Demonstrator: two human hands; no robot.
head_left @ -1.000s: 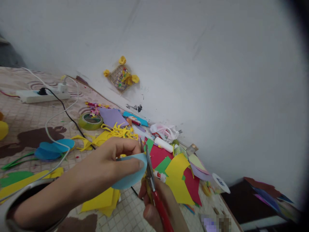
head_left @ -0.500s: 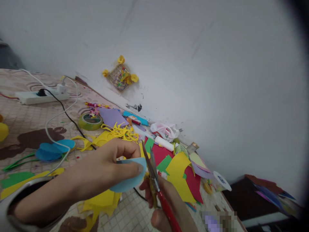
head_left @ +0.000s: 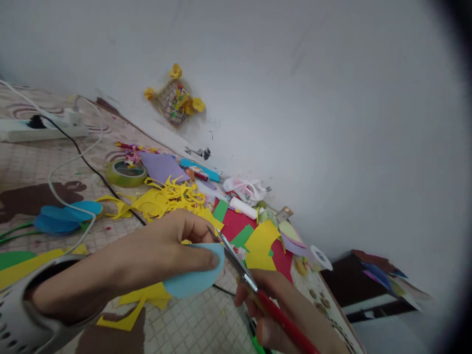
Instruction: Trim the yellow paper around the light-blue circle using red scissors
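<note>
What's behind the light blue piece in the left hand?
Yellow paper shows past its lower left edge and a black cable past its right. Whatever the light blue piece and left hand cover cannot be seen.

Tilted head-worn view, forward and down: left hand (head_left: 169, 253) and right hand (head_left: 291, 297) close, bench (head_left: 188, 317) lower left, wall (head_left: 313, 123) upper right.

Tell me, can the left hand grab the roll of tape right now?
Probably not: the left hand is pinching light blue paper, and yellow scraps lie between that hand and the tape.
</note>
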